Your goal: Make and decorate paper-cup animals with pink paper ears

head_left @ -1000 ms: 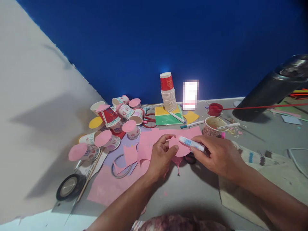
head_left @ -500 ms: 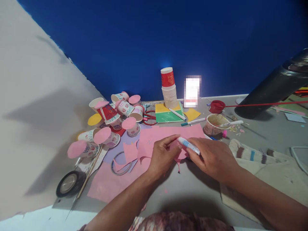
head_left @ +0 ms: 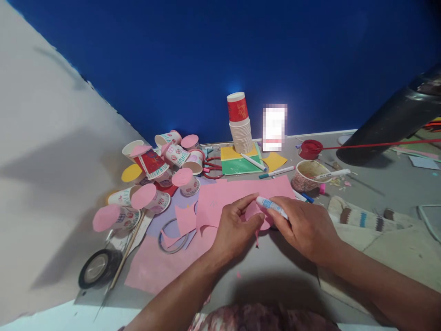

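A blue wall rises behind the grey surface. To the right a dark cylinder leans, and nearer, a pale cloth lies partly beneath the right forearm. Overlapping sheets of pink paper spread across the middle, with a tall stack of cups beyond them. Paper cups crowd the left side, several capped with pink rounds, such as the patterned cup lying tipped.

Both hands meet over the front edge of the pink sheets. The left hand pinches a pink paper disc between thumb and fingers, the grip narrow. The right hand has its fingers wrapped round a white tube with blue print, apparently glue, its tip pointing at the disc's far edge close to the left fingertips. Whether the tip touches the paper cannot be told.

For an even coat, the thumb would best press near the middle, leaving the rim bare, with the left fingers backing the paper directly under the tip so it does not buckle. A light, slanted stroke that follows the curve suits such thin stock; turning the disc in small steps keeps fingertips out of the wet band.
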### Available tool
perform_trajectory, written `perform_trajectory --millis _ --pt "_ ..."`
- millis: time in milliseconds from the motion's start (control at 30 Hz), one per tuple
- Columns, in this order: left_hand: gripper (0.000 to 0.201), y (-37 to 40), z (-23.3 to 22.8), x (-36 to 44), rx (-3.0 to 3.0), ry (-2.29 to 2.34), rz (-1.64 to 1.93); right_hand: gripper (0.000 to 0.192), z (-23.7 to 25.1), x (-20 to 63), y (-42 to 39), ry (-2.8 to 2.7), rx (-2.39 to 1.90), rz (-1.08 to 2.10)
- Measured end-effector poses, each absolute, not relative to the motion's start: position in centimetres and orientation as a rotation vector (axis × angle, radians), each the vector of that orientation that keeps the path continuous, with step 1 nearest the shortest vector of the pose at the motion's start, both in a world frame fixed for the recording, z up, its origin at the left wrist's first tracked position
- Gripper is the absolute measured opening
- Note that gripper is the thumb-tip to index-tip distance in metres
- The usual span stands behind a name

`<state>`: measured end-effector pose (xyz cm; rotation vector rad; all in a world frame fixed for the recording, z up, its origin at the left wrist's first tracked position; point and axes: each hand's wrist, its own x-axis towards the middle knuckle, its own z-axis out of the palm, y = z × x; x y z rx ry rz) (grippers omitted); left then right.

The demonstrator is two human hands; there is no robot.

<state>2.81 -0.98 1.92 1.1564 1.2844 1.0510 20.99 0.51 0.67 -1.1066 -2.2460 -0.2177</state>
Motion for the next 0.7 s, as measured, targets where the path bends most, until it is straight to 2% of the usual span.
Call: perform_trajectory --millis 133,400,567,700 --pt "0.047 -1.1 2.1 2.8 1.077 1.233 1.046 0.043 0.5 20.9 0.5 -2.154 -1.141 -0.121" --pt "0.044 -0.9 2.4 3.0 0.858 1.074 1.096 0.033 0.3 20.8 0.5 -2.175 -1.077 -0.220" --pt "0.034 -0.7 1.3 3.2 0.839 1.207 1.139 0.035 0.2 20.8 0.6 -2.190 -1.108 -0.102" --pt "0.035 -0.7 1.3 3.2 0.856 1.287 1.107 0.036 0.2 20.9 0.5 -2.181 -1.164 -0.014"
